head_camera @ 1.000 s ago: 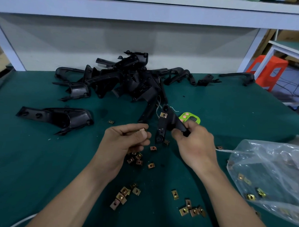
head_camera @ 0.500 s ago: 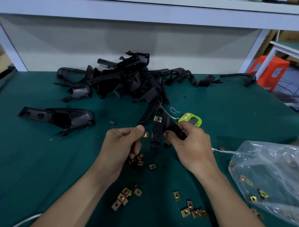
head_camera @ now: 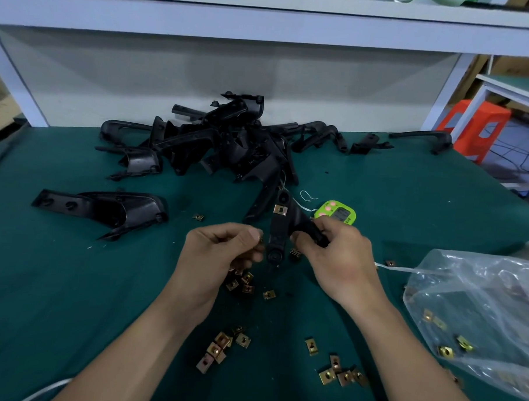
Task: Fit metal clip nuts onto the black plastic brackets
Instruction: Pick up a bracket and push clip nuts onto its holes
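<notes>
Bracket (head_camera: 277,231) with one clip nut (head_camera: 280,209) fitted, upright between the hands: right hand (head_camera: 339,264) grips it; left hand (head_camera: 215,258) curls just beside it, its contents hidden.

Left hand (head_camera: 221,253) contents indiscernible

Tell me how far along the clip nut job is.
One clip nut sits on the bracket the right hand grips. The left hand seems to pinch a second nut against it. Left: the bracket pile and loose nuts.
</notes>
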The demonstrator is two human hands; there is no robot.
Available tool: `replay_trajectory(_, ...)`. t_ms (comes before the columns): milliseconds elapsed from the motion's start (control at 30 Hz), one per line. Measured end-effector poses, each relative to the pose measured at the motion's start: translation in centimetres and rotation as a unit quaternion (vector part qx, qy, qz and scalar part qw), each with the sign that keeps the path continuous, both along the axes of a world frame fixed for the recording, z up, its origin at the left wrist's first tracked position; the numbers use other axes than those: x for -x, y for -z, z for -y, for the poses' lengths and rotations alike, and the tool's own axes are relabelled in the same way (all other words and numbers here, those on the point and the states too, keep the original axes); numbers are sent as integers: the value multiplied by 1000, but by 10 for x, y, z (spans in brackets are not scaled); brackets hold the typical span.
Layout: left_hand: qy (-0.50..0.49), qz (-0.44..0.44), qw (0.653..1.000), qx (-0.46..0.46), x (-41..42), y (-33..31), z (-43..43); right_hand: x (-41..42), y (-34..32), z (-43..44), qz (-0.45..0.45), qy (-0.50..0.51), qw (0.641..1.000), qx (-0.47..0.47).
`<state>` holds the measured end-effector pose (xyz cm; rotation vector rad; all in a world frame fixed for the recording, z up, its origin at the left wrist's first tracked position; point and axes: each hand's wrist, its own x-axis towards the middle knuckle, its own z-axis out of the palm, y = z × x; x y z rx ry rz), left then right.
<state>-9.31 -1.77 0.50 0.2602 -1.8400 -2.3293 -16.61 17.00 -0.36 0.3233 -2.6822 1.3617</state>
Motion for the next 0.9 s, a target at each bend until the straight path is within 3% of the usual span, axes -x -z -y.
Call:
replay_trajectory(267,15,24,999,-20,-1,-2,-1,0,-1,-1,46,-35,998,-20)
replay_trajectory(567,41,48,998,8,-1,-1,0,-3,3,0,-4,-31,999,-30)
replay_trajectory(900,37,48,996,-66,-2,-1,0,-1,-1,0,12,-30,999,18)
